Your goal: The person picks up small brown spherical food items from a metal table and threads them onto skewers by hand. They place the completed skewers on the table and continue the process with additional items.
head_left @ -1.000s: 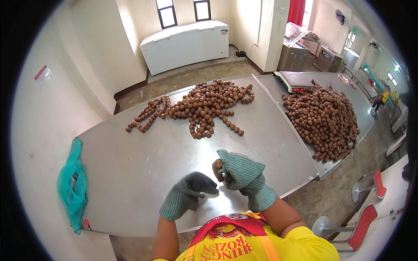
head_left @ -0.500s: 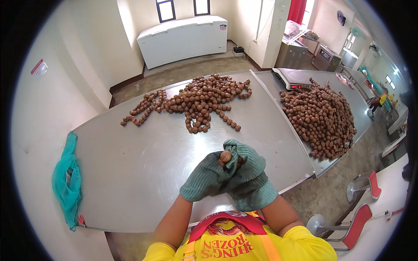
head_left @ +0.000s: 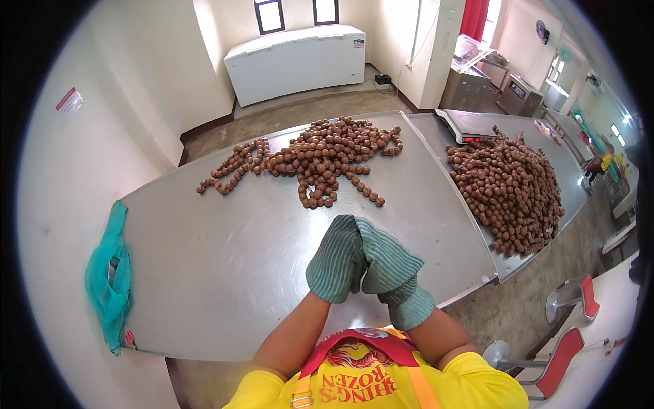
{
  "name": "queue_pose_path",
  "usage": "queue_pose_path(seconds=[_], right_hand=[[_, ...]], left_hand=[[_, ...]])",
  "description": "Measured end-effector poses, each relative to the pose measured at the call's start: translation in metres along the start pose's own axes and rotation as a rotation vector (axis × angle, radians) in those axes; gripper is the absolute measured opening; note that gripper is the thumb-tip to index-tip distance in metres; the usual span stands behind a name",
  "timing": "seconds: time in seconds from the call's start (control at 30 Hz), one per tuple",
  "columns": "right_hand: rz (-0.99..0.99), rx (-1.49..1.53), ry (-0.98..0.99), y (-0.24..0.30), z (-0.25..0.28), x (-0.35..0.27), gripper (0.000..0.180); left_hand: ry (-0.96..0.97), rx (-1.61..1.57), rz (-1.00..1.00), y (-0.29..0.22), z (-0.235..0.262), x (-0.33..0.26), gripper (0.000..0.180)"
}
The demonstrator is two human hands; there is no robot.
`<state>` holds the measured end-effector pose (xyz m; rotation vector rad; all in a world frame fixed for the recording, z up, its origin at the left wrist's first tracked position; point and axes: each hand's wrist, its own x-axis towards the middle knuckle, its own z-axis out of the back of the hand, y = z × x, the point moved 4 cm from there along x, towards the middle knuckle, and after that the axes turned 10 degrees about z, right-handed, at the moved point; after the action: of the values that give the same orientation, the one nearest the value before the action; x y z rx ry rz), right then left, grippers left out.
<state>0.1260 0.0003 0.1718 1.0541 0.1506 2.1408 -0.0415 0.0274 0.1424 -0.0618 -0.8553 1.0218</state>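
My left hand [head_left: 335,262] and my right hand [head_left: 390,259] wear ribbed grey-green knit gloves. They are pressed together, fingers closed, over the near part of the steel table [head_left: 225,273]. Brown round sausage links showed between them a moment ago; now the gloves hide whatever lies inside. Just beyond my fingertips, a loose heap of strung round sausages [head_left: 317,153] lies at the table's far side, with loops trailing left and toward me.
A bigger pile of strung sausages [head_left: 507,191] covers much of the adjoining table on the right, beside a scale [head_left: 466,124]. Teal netting [head_left: 109,279] and red-handled scissors [head_left: 129,339] lie at the left edge. A white chest freezer [head_left: 296,65] stands behind; red chairs [head_left: 562,361] stand at right.
My hands have turned and closed together, covering the round sausages that showed between them. The left glove now stands more upright against the right. The view has shifted slightly.
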Motion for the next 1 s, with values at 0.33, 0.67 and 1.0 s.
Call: queue_pose_path(seconds=[0.33, 0.67, 1.0], right_hand=[[-0.037, 0.026, -0.094, 0.036, 0.018, 0.028, 0.073], [-0.127, 0.054, -0.107, 0.024, 0.018, 0.026, 0.062], [-0.013, 1.370, -0.248, 0.036, 0.047, 0.037, 0.022]], left_hand=[[-0.098, 0.294, 0.044, -0.003, 0.013, 0.007, 0.043], [-0.059, 0.017, -0.063, -0.030, 0.035, 0.027, 0.036], [0.824, -0.056, 0.157, 0.009, 0.022, -0.045, 0.047]])
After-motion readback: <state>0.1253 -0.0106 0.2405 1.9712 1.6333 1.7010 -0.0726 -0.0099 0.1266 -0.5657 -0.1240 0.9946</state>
